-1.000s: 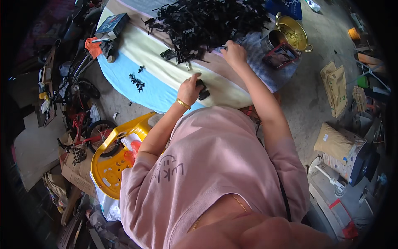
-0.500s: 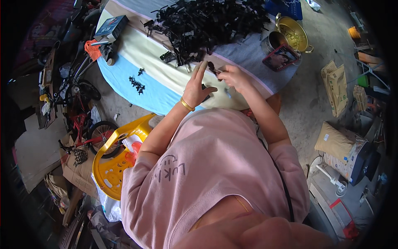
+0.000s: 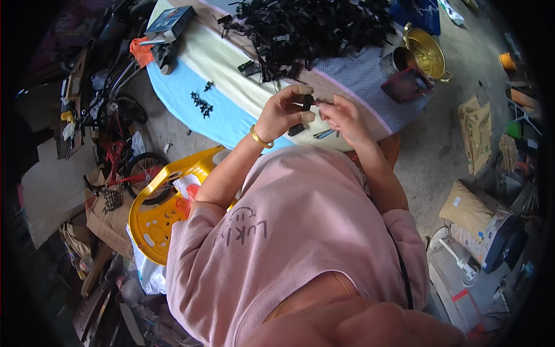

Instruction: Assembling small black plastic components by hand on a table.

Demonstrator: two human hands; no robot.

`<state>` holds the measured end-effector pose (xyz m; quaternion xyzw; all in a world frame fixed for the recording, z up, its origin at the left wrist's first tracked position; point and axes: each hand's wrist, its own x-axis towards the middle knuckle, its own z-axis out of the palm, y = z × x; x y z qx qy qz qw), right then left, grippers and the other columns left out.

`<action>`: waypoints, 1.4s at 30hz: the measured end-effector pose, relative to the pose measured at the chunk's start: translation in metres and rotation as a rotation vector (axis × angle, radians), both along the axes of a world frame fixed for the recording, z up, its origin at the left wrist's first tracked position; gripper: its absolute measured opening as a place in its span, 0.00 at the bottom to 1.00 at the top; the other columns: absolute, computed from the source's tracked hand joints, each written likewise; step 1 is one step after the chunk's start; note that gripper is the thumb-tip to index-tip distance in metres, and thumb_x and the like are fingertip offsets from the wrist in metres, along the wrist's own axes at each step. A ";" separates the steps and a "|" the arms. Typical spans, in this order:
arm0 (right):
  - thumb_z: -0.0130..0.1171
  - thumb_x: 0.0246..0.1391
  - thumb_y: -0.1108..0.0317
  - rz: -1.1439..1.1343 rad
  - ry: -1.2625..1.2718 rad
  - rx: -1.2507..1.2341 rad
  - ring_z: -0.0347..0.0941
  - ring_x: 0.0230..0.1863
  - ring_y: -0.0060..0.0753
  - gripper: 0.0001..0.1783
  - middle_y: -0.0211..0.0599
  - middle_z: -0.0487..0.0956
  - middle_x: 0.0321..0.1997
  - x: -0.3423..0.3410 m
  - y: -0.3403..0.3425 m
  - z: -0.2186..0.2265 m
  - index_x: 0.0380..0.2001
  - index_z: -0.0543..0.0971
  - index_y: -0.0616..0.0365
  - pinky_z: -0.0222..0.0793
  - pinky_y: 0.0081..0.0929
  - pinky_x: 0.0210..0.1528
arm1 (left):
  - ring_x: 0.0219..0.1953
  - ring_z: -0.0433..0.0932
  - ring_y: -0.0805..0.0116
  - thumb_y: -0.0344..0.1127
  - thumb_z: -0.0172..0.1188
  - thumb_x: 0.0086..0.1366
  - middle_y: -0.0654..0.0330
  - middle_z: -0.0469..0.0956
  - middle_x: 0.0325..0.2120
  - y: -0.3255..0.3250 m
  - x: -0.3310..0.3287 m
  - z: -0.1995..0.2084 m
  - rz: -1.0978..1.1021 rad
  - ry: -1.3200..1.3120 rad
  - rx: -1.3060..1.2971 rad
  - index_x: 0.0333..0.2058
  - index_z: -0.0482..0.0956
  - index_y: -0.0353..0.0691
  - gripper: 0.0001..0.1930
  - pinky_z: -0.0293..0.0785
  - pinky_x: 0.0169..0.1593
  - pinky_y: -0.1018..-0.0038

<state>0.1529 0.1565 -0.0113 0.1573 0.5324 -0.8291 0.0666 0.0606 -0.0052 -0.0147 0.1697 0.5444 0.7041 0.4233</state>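
My left hand (image 3: 282, 115), with a gold bangle at the wrist, has its thumb and fingers curled round a small black plastic part (image 3: 307, 103). Close on its right, my right hand (image 3: 342, 117) is pinched at that part's edge; what sits between its fingertips is too small to name. Below the hands, another black piece (image 3: 296, 129) and a few thin rods (image 3: 325, 133) lie on the striped cloth (image 3: 243, 104). Beyond them spreads a big heap of black plastic parts (image 3: 315, 34). A small cluster of black pieces (image 3: 202, 104) rests on the blue stripe to the left.
At the table's right stand a metal cup (image 3: 400, 58), a phone (image 3: 407, 85) and a gold two-handled pot (image 3: 430, 52) with small bits inside. A box (image 3: 171, 22) sits far left. A yellow plastic chair (image 3: 147, 231) is by my left side, near a red bicycle (image 3: 118, 173).
My left hand's fingers, spread before, have closed round the black part. My right hand has come down slightly beside it. The whole view has shifted a little.
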 end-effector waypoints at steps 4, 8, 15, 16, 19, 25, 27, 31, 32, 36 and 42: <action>0.50 0.55 0.69 0.018 0.079 0.355 0.56 0.16 0.09 0.07 0.23 0.70 0.18 -0.001 -0.005 -0.005 0.29 0.75 0.61 0.52 0.11 0.18 | 0.37 0.73 0.76 0.21 0.58 0.53 0.59 0.72 0.37 0.001 0.005 0.001 0.055 -0.069 0.054 0.47 0.66 0.35 0.21 0.72 0.38 0.80; 0.48 0.56 0.68 -0.027 0.191 0.518 0.54 0.17 0.08 0.08 0.22 0.71 0.20 -0.002 -0.017 0.000 0.29 0.74 0.61 0.50 0.09 0.18 | 0.36 0.73 0.76 0.22 0.58 0.54 0.58 0.73 0.36 0.000 0.012 0.002 0.144 -0.063 0.013 0.44 0.66 0.34 0.18 0.72 0.37 0.81; 0.48 0.56 0.69 0.001 0.136 0.546 0.56 0.17 0.09 0.10 0.22 0.71 0.18 -0.002 -0.022 0.011 0.25 0.74 0.61 0.51 0.11 0.19 | 0.32 0.74 0.78 0.24 0.60 0.54 0.61 0.75 0.30 -0.003 0.020 0.005 0.246 0.267 -0.100 0.38 0.70 0.32 0.12 0.72 0.35 0.82; 0.47 0.56 0.69 0.014 0.156 0.523 0.56 0.17 0.09 0.10 0.22 0.71 0.18 -0.001 -0.023 0.009 0.24 0.74 0.61 0.51 0.11 0.18 | 0.31 0.74 0.78 0.23 0.60 0.53 0.62 0.76 0.29 -0.003 0.022 0.006 0.291 0.269 -0.088 0.36 0.72 0.31 0.10 0.72 0.35 0.82; 0.46 0.57 0.68 0.033 0.219 0.537 0.54 0.16 0.09 0.11 0.22 0.71 0.17 0.004 -0.023 0.006 0.25 0.74 0.60 0.49 0.11 0.17 | 0.30 0.74 0.78 0.23 0.60 0.53 0.62 0.76 0.28 -0.004 0.027 0.014 0.291 0.429 -0.119 0.34 0.73 0.32 0.09 0.71 0.34 0.82; 0.46 0.58 0.67 0.169 -0.089 0.123 0.51 0.15 0.08 0.10 0.24 0.70 0.19 0.006 -0.010 0.002 0.29 0.73 0.61 0.45 0.08 0.15 | 0.30 0.76 0.77 0.23 0.61 0.51 0.61 0.77 0.26 -0.004 0.030 0.016 0.239 0.777 -0.235 0.34 0.73 0.33 0.10 0.73 0.34 0.80; 0.45 0.58 0.67 0.186 -0.133 0.015 0.51 0.15 0.08 0.10 0.24 0.70 0.20 0.007 -0.009 0.003 0.30 0.73 0.61 0.44 0.08 0.15 | 0.30 0.76 0.76 0.23 0.61 0.51 0.60 0.77 0.27 -0.002 0.030 0.019 0.230 0.828 -0.262 0.35 0.73 0.32 0.11 0.73 0.35 0.80; 0.53 0.53 0.71 -0.047 0.187 0.379 0.59 0.21 0.08 0.11 0.23 0.70 0.23 0.010 -0.013 -0.001 0.39 0.73 0.64 0.53 0.07 0.21 | 0.37 0.75 0.72 0.22 0.60 0.52 0.56 0.75 0.37 0.002 0.015 0.013 0.277 0.288 -0.143 0.42 0.66 0.31 0.18 0.73 0.43 0.79; 0.55 0.51 0.72 -0.037 0.193 0.462 0.60 0.22 0.08 0.12 0.22 0.71 0.24 0.013 -0.009 0.001 0.39 0.73 0.64 0.55 0.08 0.22 | 0.38 0.74 0.72 0.22 0.60 0.52 0.56 0.74 0.38 0.002 0.014 0.014 0.273 0.244 -0.099 0.42 0.66 0.31 0.19 0.73 0.43 0.78; 0.59 0.47 0.74 -0.056 0.175 0.517 0.62 0.25 0.08 0.13 0.22 0.72 0.27 0.015 -0.015 0.004 0.38 0.73 0.64 0.56 0.07 0.25 | 0.40 0.74 0.71 0.20 0.60 0.52 0.54 0.74 0.39 0.000 0.012 0.021 0.266 0.178 -0.055 0.43 0.65 0.32 0.19 0.73 0.44 0.77; 0.62 0.43 0.77 -0.156 0.266 0.428 0.62 0.22 0.09 0.12 0.24 0.74 0.27 0.012 -0.027 -0.001 0.34 0.74 0.62 0.57 0.09 0.23 | 0.37 0.75 0.71 0.26 0.54 0.58 0.56 0.73 0.38 -0.002 0.014 0.028 0.285 -0.035 0.058 0.41 0.66 0.33 0.12 0.74 0.40 0.77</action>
